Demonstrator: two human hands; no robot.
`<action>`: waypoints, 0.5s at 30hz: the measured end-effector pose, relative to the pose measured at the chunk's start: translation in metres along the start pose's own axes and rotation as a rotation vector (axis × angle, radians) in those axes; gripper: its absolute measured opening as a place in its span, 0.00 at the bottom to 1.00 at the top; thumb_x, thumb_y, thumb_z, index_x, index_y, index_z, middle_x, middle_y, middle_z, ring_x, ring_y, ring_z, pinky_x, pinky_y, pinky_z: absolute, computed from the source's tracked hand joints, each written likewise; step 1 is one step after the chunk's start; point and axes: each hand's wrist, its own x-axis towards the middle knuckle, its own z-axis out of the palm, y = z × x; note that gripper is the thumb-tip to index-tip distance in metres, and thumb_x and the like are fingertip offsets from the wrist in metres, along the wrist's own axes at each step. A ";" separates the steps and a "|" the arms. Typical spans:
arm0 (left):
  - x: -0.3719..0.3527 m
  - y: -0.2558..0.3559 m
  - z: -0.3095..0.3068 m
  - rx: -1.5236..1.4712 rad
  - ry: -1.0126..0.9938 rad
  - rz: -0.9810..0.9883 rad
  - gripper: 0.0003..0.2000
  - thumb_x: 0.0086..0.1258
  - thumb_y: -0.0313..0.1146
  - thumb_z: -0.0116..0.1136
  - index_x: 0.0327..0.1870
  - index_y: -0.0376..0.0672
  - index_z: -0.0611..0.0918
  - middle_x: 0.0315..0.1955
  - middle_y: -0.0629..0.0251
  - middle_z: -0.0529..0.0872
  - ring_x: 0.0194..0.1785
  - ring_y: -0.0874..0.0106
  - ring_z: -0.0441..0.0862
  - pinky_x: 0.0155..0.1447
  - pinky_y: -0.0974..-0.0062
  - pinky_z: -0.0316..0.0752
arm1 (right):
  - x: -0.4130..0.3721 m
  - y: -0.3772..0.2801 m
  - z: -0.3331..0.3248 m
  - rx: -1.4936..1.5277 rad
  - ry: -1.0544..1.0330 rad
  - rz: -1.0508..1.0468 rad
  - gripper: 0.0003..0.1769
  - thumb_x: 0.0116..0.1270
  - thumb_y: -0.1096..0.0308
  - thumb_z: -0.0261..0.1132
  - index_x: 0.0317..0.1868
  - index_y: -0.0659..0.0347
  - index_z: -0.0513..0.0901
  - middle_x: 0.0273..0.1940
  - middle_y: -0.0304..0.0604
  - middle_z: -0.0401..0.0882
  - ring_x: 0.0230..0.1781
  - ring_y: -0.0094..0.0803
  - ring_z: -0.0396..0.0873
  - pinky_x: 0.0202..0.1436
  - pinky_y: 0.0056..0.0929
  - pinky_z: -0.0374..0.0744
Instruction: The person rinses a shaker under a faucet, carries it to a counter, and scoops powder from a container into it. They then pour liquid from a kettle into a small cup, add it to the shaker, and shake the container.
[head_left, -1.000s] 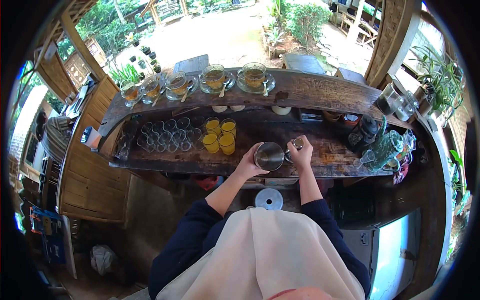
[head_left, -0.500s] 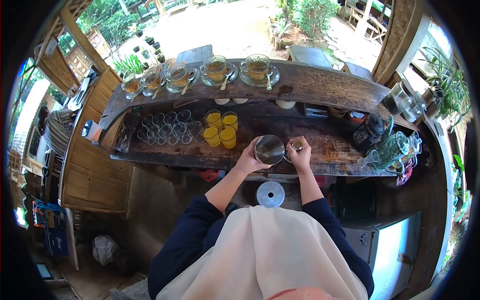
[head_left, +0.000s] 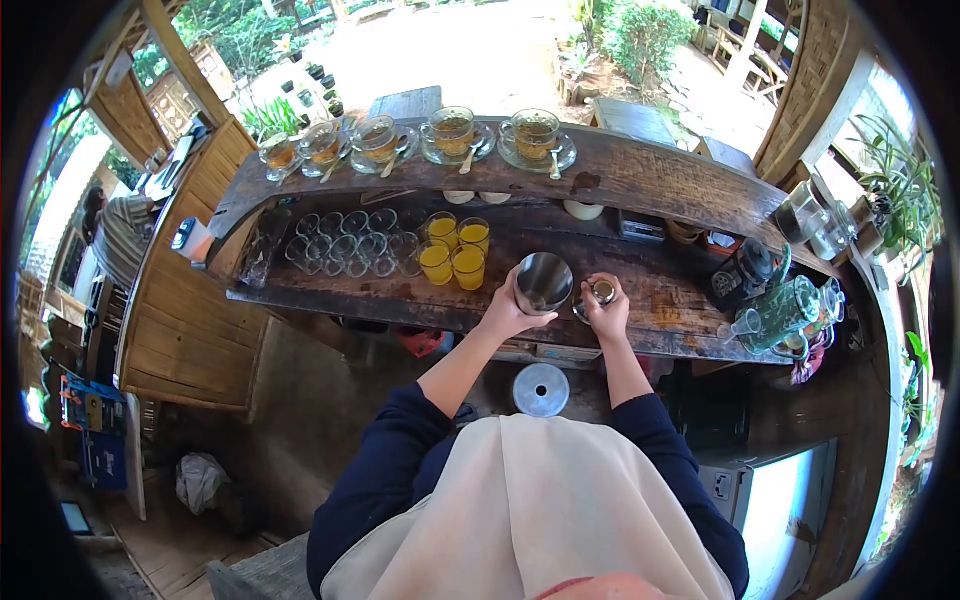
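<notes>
A metal shaker cup (head_left: 546, 282) is in my left hand (head_left: 506, 316), its open mouth facing up toward me. The fingers wrap round its left side, and the inside looks bare. Close beside it on the right, my right hand (head_left: 611, 318) grips a small metal shaker lid (head_left: 603, 291) with a round top; the palm and fingers hide most of it. Both hands are over the front edge of the dark wooden counter (head_left: 400, 303). Left of the cup stand several glasses of orange juice (head_left: 468, 266).
Several upturned clear glasses (head_left: 345, 246) are left of the juice. Cups of tea on saucers (head_left: 453, 132) line the raised shelf (head_left: 650, 180). A green glass pitcher (head_left: 785, 312) and a dark jug (head_left: 742, 272) stand at right. Below is a round metal stool (head_left: 541, 389).
The view has shifted slightly, so the counter and its things sit a little farther right. The cup tilts a bit differently; both hands keep their holds.
</notes>
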 end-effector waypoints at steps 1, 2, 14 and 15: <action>-0.001 0.000 -0.001 -0.046 0.004 -0.013 0.46 0.40 0.35 0.80 0.64 0.40 0.65 0.53 0.57 0.79 0.56 0.66 0.79 0.61 0.69 0.72 | 0.001 0.000 0.000 -0.011 0.001 0.005 0.15 0.55 0.61 0.73 0.39 0.57 0.81 0.33 0.43 0.84 0.37 0.34 0.84 0.41 0.30 0.79; -0.001 0.000 -0.001 -0.092 0.012 -0.023 0.46 0.40 0.35 0.80 0.64 0.40 0.65 0.53 0.57 0.79 0.55 0.67 0.79 0.61 0.69 0.72 | 0.002 0.001 -0.001 -0.005 -0.009 -0.004 0.15 0.55 0.61 0.73 0.39 0.57 0.81 0.33 0.43 0.84 0.37 0.34 0.84 0.41 0.30 0.79; -0.041 0.007 -0.036 -0.033 0.136 0.027 0.49 0.42 0.37 0.79 0.67 0.39 0.61 0.56 0.52 0.78 0.60 0.61 0.76 0.64 0.68 0.69 | -0.012 -0.030 -0.003 0.193 0.048 0.089 0.36 0.63 0.62 0.69 0.66 0.62 0.62 0.66 0.47 0.62 0.61 0.35 0.68 0.62 0.33 0.70; -0.046 0.007 -0.043 -0.066 0.123 -0.040 0.49 0.41 0.37 0.79 0.67 0.38 0.62 0.57 0.53 0.77 0.61 0.62 0.76 0.65 0.68 0.68 | -0.017 -0.038 -0.004 0.223 0.091 0.047 0.33 0.65 0.65 0.66 0.66 0.61 0.62 0.67 0.46 0.59 0.63 0.35 0.65 0.65 0.34 0.66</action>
